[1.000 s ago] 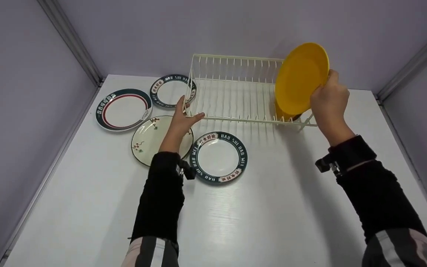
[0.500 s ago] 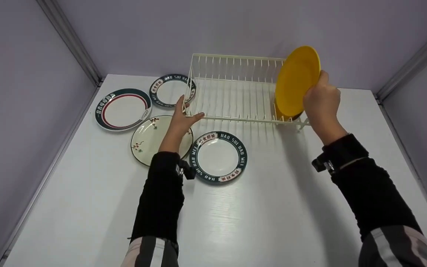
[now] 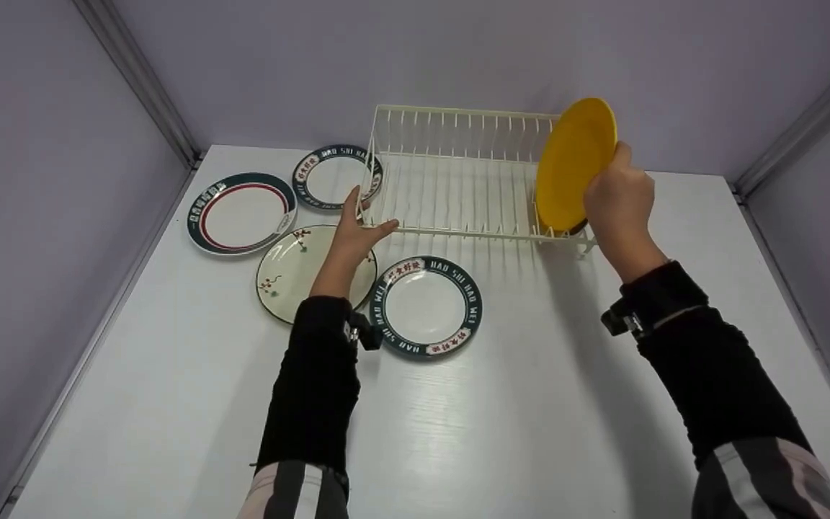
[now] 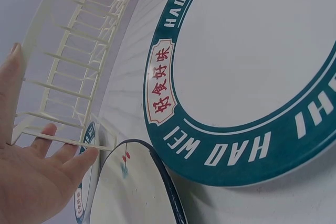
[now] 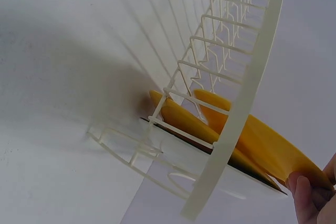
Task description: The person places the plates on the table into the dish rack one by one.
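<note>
My right hand (image 3: 620, 191) grips the rim of a yellow plate (image 3: 573, 166), held on edge over the right end of a cream wire dish rack (image 3: 458, 173). In the right wrist view the yellow plate (image 5: 262, 140) dips between the rack's wires (image 5: 247, 87), beside another yellow plate (image 5: 178, 116) standing there; my fingertips (image 5: 304, 195) pinch its edge. My left hand (image 3: 364, 216) is flat and open, its fingers against the rack's front-left corner. In the left wrist view its fingers (image 4: 58, 156) touch the rack (image 4: 79, 51).
On the white table (image 3: 530, 404) lie a green-rimmed plate (image 3: 426, 306), a cream flowered plate (image 3: 292, 277) under my left wrist, a red-ringed plate (image 3: 241, 213) and a small green-rimmed plate (image 3: 332, 176). Grey walls close in on three sides.
My right hand has lowered the yellow plate and drawn it left, into the rack's right end. The left hand has stayed put.
</note>
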